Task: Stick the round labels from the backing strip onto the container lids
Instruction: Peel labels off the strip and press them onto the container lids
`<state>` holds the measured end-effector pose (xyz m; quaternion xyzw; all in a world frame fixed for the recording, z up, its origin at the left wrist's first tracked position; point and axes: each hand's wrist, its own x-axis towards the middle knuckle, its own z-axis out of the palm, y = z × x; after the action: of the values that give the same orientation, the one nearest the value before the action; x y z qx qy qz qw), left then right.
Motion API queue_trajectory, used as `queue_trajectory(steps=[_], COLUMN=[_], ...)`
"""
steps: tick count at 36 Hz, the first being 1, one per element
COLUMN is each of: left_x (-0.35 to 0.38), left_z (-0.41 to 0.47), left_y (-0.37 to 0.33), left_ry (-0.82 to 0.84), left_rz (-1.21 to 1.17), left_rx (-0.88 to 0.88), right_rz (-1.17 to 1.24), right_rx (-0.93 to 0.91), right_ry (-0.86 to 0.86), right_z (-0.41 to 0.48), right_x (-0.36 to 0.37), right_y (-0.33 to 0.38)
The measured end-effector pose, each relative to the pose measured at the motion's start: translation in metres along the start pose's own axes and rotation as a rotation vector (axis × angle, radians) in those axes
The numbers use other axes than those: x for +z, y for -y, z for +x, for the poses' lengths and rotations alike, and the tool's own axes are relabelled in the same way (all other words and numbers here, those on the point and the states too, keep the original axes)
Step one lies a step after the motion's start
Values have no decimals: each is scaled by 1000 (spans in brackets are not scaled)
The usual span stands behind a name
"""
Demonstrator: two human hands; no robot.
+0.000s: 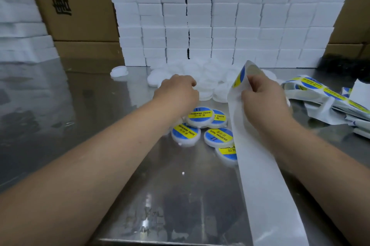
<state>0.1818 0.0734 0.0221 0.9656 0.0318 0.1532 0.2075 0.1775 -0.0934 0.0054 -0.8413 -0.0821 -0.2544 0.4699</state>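
right grip [258, 93] pinching backing strip [260, 175], left grip [178, 91] over white lids [219, 93]

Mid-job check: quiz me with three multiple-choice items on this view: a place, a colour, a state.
1. Where are the labelled lids? A) on the floor B) on the table, left of the strip C) stacked on cartons
2. The labels are: A) red, white B) green, black C) blue, yellow
3. The right hand: A) lies flat B) grips the strip C) holds a lid
Key: 1B, they lie on steel beside the strip; 2C, blue discs with yellow bands; 3B, it clutches the strip's upper part.
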Motion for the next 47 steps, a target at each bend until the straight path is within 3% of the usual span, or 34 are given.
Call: queue_trajectory(steps=[7,13,18,22,27,30,35,44,47], left_x=[5,27,41,47,50,50,49,38,31], left_z=[42,65,75,75,76,76,75,73,68], left_y=[10,14,8,2,-2,-1,-3,-4,-6], left_ry=[177,217,173,47,-42,-15,-26,-64,-127], left_rz=[301,253,368,521,462,360,467,-39,-351], left_rx=[0,130,219,292,328,318,306,113,3], right_rz=[-73,-64,-68,-66,-58,-59,-72,-64,-55], right_rx=[-96,-135,-131,-143,-128,-125,-115,-115,-118], right_ry=[-10,-4,5,6,18,24,28,25,22], right_z=[1,2,2,1,1,2,2,2,2], right_x=[1,4,5,5,6,7,8,8,7], right_y=[-2,-5,-5,-4,-4,-4,-4,-4,-5])
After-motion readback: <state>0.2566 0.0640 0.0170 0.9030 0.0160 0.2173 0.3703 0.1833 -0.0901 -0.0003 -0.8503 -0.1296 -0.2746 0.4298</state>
